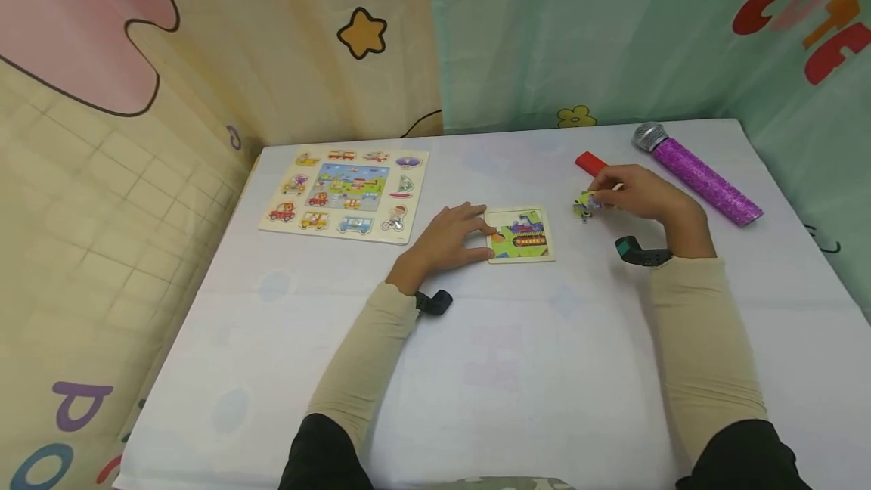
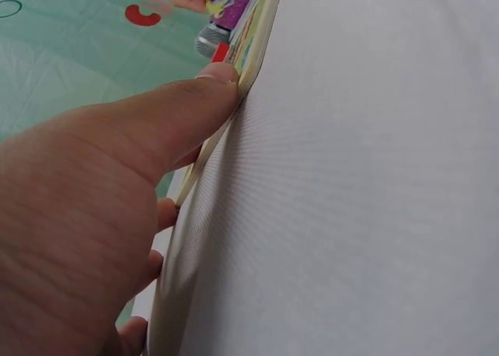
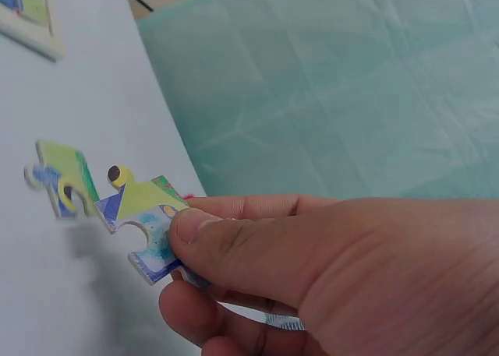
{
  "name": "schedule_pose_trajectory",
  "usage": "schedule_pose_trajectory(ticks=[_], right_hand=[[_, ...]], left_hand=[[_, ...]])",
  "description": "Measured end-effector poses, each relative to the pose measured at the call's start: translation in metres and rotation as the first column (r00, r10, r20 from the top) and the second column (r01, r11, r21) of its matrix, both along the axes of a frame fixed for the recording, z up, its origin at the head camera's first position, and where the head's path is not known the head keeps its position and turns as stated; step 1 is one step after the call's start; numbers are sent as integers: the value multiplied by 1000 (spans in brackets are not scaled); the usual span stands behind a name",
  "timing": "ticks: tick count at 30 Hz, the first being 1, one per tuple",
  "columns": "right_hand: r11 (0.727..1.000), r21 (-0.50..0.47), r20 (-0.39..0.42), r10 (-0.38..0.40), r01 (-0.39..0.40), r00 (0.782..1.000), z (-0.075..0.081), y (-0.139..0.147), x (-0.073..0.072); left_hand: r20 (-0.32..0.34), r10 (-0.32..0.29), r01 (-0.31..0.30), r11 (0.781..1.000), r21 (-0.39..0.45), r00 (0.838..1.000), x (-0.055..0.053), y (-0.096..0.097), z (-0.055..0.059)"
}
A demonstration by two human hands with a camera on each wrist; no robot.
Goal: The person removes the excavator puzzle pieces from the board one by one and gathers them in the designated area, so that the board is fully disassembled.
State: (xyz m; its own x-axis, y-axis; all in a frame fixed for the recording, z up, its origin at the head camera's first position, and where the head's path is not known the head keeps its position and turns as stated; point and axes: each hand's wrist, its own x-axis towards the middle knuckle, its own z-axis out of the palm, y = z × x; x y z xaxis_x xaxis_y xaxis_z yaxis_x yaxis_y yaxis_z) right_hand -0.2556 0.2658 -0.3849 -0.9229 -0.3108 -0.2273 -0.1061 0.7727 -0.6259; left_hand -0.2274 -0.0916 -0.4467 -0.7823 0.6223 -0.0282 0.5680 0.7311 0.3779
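Observation:
A small puzzle board (image 1: 520,235) with a purple and orange vehicle picture lies flat in the middle of the table. My left hand (image 1: 449,239) rests at its left side, index finger and thumb touching the frame; the left wrist view shows the thumb (image 2: 195,107) against the board's edge. To the right, my right hand (image 1: 636,191) pinches a jigsaw piece (image 3: 144,196), green, blue and white, between thumb and fingers. Another jigsaw piece (image 3: 70,173) lies on the table just beyond it. The fingers hide part of the held piece.
At the back left lies a larger picture board (image 1: 343,191) with several vehicles. A red object (image 1: 590,163) sits behind my right hand, partly hidden by it. Further right lies a glittery purple microphone (image 1: 708,180). Printed curtains (image 1: 578,29) hang behind the white table (image 1: 531,369).

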Motion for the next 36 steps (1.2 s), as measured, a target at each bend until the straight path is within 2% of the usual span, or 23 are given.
schedule_pose_trajectory(ticks=[5,11,25,30,33,36], right_hand=[[997,38,27,-68,67,997,-11,29,2],[996,29,9,-85,85,996,-26,34,1],[993,22,-25,-118,118,993,-29,32,3],[986,-33,-64,-163,162,985,-25,31,6],[992,-71,-122,-113,105,986,-21,15,6],[996,-87,-171,9,-24,985,-20,-12,3]], left_hand=[[3,4,-4,1000,2,1000,0,0,1],[7,9,-9,1000,5,1000,1,-1,-1],[-2,5,-5,1000,20,1000,0,-1,1],[2,5,-6,1000,19,1000,1,0,2],[2,8,-8,1000,8,1000,1,0,3],[4,11,-11,1000,2,1000,2,0,3]])
